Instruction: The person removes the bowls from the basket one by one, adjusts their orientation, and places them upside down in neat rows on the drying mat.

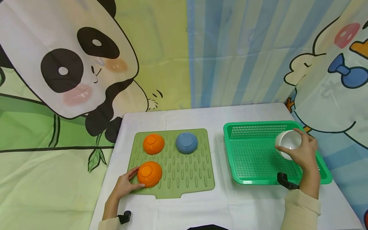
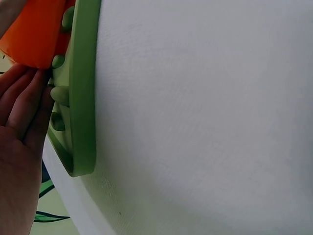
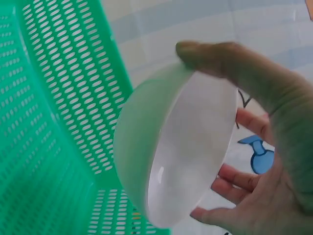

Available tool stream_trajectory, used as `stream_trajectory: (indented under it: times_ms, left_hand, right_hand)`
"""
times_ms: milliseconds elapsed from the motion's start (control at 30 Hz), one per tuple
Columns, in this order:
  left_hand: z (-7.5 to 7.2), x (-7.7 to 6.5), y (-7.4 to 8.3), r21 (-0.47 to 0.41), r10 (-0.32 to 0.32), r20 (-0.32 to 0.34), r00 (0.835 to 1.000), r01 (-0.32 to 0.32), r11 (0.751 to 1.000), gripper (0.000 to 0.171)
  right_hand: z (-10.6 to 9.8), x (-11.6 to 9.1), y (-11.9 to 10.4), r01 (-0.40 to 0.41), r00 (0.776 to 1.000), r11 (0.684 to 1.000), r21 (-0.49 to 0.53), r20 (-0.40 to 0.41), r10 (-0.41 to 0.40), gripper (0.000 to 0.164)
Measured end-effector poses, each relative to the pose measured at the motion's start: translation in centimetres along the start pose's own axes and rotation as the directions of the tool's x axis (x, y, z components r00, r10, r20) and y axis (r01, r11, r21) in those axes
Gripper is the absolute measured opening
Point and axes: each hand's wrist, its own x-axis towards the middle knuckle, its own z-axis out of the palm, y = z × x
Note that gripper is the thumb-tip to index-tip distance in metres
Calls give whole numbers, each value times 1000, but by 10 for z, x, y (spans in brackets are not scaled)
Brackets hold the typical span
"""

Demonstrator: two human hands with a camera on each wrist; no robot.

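Observation:
In the head view my right hand [image 1: 306, 152] grips a white bowl [image 1: 289, 140] by its rim, thumb on one side and fingers on the other. The bowl is tilted above the right part of a green basket [image 1: 250, 156]; the right wrist view shows its white inside [image 3: 188, 147]. My left hand [image 1: 125, 185] holds the near orange bowl [image 1: 149, 174] between thumb and fingers. That bowl is upside down on the green mat [image 1: 187, 179], at its near left corner. In the left wrist view the fingers [image 2: 29, 98] touch its rim.
Farther back on the mat are another upside-down orange bowl [image 1: 153, 143] and an upside-down blue bowl [image 1: 186, 142]. A white cloth [image 1: 201, 210] covers the table. Behind it hang printed curtains [image 1: 164, 57] with a panda and a bird.

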Motion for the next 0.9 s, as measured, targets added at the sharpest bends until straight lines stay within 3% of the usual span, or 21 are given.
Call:
stream_trajectory:
  times_ms: [133, 233, 467, 733, 900]
  left_hand:
    - [0, 0, 1, -2, -15, 10, 1000, 15, 1000, 86]
    - [1, 3, -13, 15, -11, 11, 1000, 11, 1000, 88]
    - [0, 3, -14, 28, -6, 14, 1000, 5, 1000, 89]
    - [0, 4, -13, 26, 15, 20, 1000, -15, 1000, 89]
    - [0, 4, -13, 14, 12, 20, 1000, -12, 1000, 88]
  right_hand:
    - [-2, 3, -11, 22, 1000, 999, 24, 1, -22, 96]
    - [-2, 5, -17, 46, 999, 998, 41, 5, -47, 97]
    - [8, 12, -31, 125, 991, 979, 164, 18, -129, 95]
    - [28, 19, -57, 242, 964, 931, 274, 41, -262, 92]
    - [39, 21, -73, 290, 934, 873, 393, 83, -348, 93]
